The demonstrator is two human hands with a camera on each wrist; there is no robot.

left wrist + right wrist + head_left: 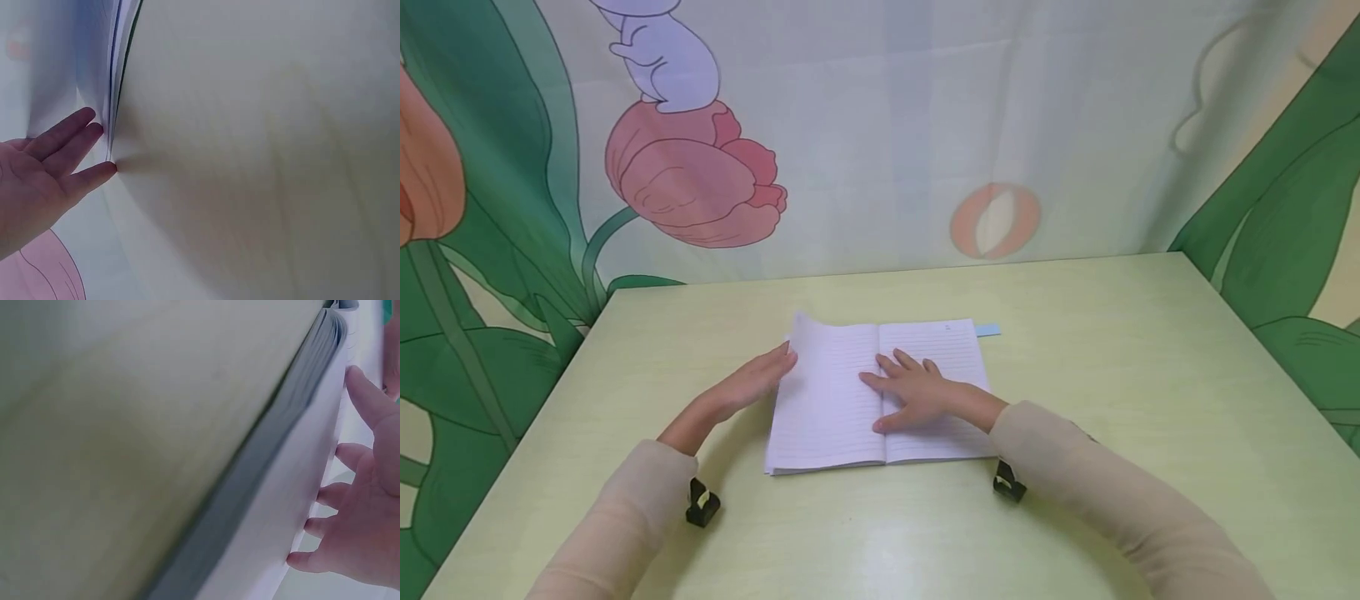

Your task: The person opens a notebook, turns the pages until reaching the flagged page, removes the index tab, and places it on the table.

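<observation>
An open notebook (831, 400) with lined pages lies on the table. At its left edge is my left hand (754, 383), fingers extended; the left page lifts beside it, with its top corner raised. In the left wrist view, the fingertips (109, 167) of this hand are right at the edges of the pages (114, 69). My right hand (917, 393) rests across the centre fold with its fingers spread. Its fingertips (305, 561) touch the page surface in the right wrist view, where the stacked page edges (306, 369) also show.
A light blue tab (988, 330) sticks out past the notebook's upper right side. The pale table (1120, 350) extends around the notebook, with a printed curtain (850, 167) behind it. Small black devices (703, 502) hang under both wrists.
</observation>
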